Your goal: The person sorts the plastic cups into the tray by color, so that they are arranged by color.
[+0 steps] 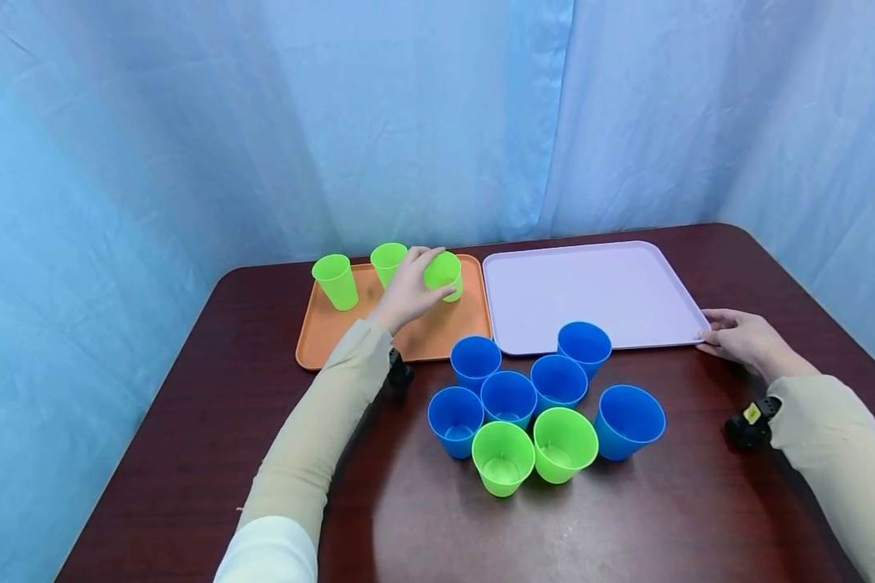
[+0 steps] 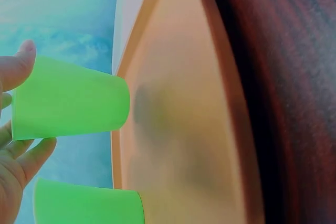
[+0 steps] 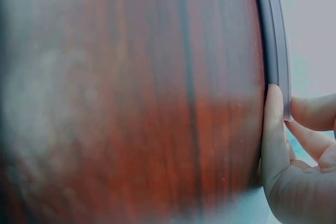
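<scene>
My left hand (image 1: 411, 290) grips a green cup (image 1: 445, 274) near its rim, thumb on one side and fingers on the other. The cup is upright at the right part of the orange tray (image 1: 426, 344); whether its base touches the tray I cannot tell. Two more green cups stand on that tray, one at the left (image 1: 338, 283) and one in the middle (image 1: 386, 261), partly behind the hand. At the near right corner of the lilac tray (image 1: 583, 291), my right hand (image 1: 747, 340) pinches the edge between thumb and fingers, as the right wrist view (image 3: 299, 171) shows.
In front of the trays several blue cups (image 1: 509, 395) stand close together, with one blue cup (image 1: 629, 421) at their right. Two green cups, left (image 1: 503, 457) and right (image 1: 565, 445), stand nearest me. Blue curtains (image 1: 423, 121) hang behind the dark wooden table (image 1: 211, 421).
</scene>
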The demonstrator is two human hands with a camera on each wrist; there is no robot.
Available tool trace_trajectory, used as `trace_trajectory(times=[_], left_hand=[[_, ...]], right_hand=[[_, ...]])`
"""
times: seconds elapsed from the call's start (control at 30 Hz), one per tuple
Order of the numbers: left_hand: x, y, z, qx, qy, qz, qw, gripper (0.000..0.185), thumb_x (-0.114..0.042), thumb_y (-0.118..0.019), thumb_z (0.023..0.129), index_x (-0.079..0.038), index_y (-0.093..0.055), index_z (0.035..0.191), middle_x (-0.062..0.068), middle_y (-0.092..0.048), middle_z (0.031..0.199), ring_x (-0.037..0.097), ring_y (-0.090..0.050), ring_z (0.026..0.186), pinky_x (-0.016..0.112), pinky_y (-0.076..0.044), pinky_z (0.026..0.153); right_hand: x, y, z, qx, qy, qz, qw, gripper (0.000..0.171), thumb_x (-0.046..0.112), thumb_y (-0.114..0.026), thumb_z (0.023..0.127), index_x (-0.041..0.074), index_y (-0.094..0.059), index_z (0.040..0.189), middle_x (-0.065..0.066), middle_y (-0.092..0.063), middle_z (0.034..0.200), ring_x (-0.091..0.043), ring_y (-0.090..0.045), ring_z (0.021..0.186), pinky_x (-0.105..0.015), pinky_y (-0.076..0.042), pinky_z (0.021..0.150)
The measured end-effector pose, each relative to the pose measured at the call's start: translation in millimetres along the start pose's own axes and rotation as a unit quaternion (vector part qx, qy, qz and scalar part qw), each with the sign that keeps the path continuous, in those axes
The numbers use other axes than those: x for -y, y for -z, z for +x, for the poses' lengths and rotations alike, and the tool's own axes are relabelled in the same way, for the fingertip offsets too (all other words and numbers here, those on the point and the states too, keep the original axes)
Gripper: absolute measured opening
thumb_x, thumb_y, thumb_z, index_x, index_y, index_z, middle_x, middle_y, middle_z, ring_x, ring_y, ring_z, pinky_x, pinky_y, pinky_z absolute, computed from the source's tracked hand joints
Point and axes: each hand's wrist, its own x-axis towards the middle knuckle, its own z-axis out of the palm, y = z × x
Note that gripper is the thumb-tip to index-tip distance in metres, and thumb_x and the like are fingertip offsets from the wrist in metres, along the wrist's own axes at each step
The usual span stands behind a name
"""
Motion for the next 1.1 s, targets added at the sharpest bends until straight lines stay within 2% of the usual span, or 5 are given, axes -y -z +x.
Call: trace_trajectory(times=[0.27, 0.6, 0.87, 1.1], left_hand=[[-1.6, -0.6, 11.5, 0.022, 0.011, 0.039, 0.9989, 0.065, -0.028, -0.069, 0.087, -0.007, -0.041, 0.143, 0.014, -0.043, 0.136, 0.025, -0.044, 0.125, 0.034, -0.039, 0.105], [-3.6, 1.0, 23.3, 0.048, 0.039, 0.046, 0.9971, 0.064, -0.032, -0.062, 0.092, -0.008, -0.038, 0.145, 0.014, -0.039, 0.141, 0.026, -0.042, 0.129, 0.036, -0.037, 0.107], [-4.3, -3.4, 28.8, 0.046, 0.051, 0.055, 0.9961, 0.063, -0.034, -0.062, 0.092, -0.006, -0.040, 0.143, 0.016, -0.042, 0.139, 0.027, -0.045, 0.125, 0.037, -0.038, 0.106], [-10.3, -6.7, 30.0, 0.042, 0.077, 0.046, 0.9951, 0.062, -0.034, -0.061, 0.092, -0.007, -0.040, 0.144, 0.015, -0.041, 0.141, 0.026, -0.045, 0.126, 0.037, -0.038, 0.106]], right_hand=[[1, 3, -2, 0.004, 0.001, 0.004, 1.000, 0.062, 0.002, -0.046, 0.097, -0.009, -0.011, 0.147, -0.037, -0.030, 0.127, 0.008, -0.055, 0.068, -0.019, -0.054, 0.069], [-1, 5, -5, 0.005, -0.001, -0.001, 1.000, 0.063, 0.004, -0.047, 0.097, -0.008, -0.011, 0.147, -0.038, -0.028, 0.131, 0.008, -0.055, 0.069, -0.020, -0.054, 0.070], [-3, 5, -6, -0.001, 0.001, -0.008, 1.000, 0.063, 0.005, -0.048, 0.097, -0.008, -0.012, 0.147, -0.038, -0.028, 0.130, 0.008, -0.054, 0.069, -0.019, -0.054, 0.069], [-1, 4, -8, 0.006, 0.003, -0.003, 1.000, 0.063, 0.003, -0.047, 0.097, -0.010, -0.011, 0.147, -0.037, -0.030, 0.127, 0.008, -0.054, 0.069, -0.019, -0.054, 0.069]])
